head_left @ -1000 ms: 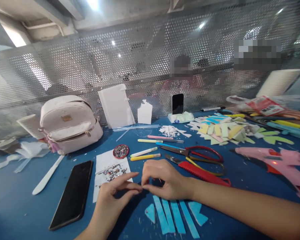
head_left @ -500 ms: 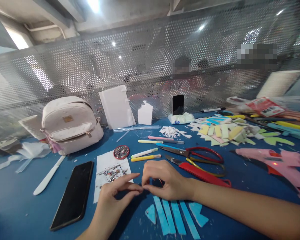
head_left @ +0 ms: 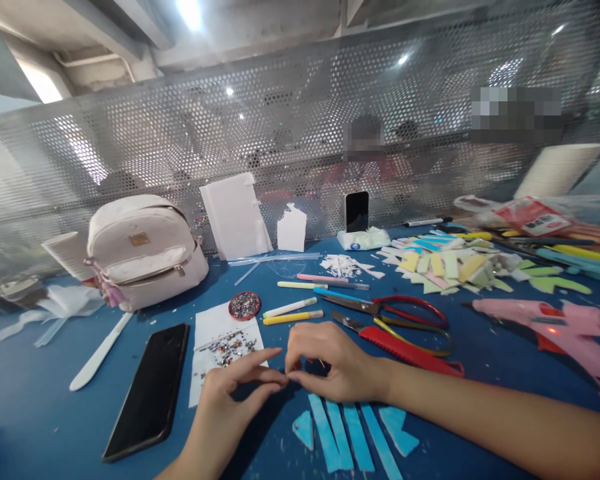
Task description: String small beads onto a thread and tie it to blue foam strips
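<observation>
My left hand [head_left: 237, 387] and my right hand [head_left: 327, 360] meet fingertip to fingertip above the blue table. Thumb and fingers pinch together on each hand; whatever lies between them is too small or hidden to name. Under my left fingers is a white paper sheet [head_left: 197, 363] scattered with small shiny beads [head_left: 230, 345]. A round red-rimmed dish [head_left: 245, 305] of similar beads sits at its top edge. Blue strips [head_left: 357, 437] and a blue triangular piece [head_left: 304, 429] lie just in front of my right hand.
Red-handled scissors [head_left: 410, 313], a red utility knife [head_left: 405, 350] and a pink glue gun [head_left: 545, 327] lie to the right. Left are a black phone [head_left: 147, 390], a white plastic knife [head_left: 103, 350] and a pale backpack [head_left: 145, 253]. Markers [head_left: 293, 318] and coloured scraps [head_left: 450, 263] lie further back.
The view has shifted very slightly. Both hands keep almost the same pose, fingertips together, and the things on the table have not moved.
</observation>
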`<state>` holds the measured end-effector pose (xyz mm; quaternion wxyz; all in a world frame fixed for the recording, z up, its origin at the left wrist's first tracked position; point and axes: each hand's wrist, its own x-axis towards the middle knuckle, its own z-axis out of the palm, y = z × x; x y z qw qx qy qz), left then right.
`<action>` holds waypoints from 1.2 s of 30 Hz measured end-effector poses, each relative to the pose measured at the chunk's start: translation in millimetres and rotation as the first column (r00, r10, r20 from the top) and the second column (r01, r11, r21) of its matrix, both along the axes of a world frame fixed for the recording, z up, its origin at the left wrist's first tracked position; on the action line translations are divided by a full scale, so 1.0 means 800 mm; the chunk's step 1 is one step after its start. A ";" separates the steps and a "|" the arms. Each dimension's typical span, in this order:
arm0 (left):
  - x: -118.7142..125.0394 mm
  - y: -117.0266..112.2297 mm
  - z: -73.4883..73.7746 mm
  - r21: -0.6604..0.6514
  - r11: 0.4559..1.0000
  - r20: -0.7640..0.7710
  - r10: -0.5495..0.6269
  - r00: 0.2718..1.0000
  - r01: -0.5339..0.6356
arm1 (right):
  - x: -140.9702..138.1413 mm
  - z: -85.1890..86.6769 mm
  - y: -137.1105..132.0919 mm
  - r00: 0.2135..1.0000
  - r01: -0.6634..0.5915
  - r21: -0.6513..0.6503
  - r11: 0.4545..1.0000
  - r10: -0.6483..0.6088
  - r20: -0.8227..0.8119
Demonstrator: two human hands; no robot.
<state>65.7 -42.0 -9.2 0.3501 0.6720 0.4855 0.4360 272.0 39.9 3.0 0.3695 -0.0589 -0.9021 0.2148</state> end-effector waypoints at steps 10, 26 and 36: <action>0.001 0.000 -0.001 0.040 0.999 -0.020 -0.006 1.000 0.007 | 0.001 0.000 0.001 0.999 0.010 0.014 1.000 -0.010 0.039; 0.000 -0.001 0.001 0.082 0.996 -0.111 -0.029 0.993 0.039 | 0.000 0.002 0.000 0.998 0.002 0.049 0.999 -0.005 0.068; 0.008 -0.003 0.000 0.111 0.994 -0.120 0.014 0.993 -0.001 | -0.002 -0.002 -0.001 0.993 0.026 0.127 0.992 -0.041 0.114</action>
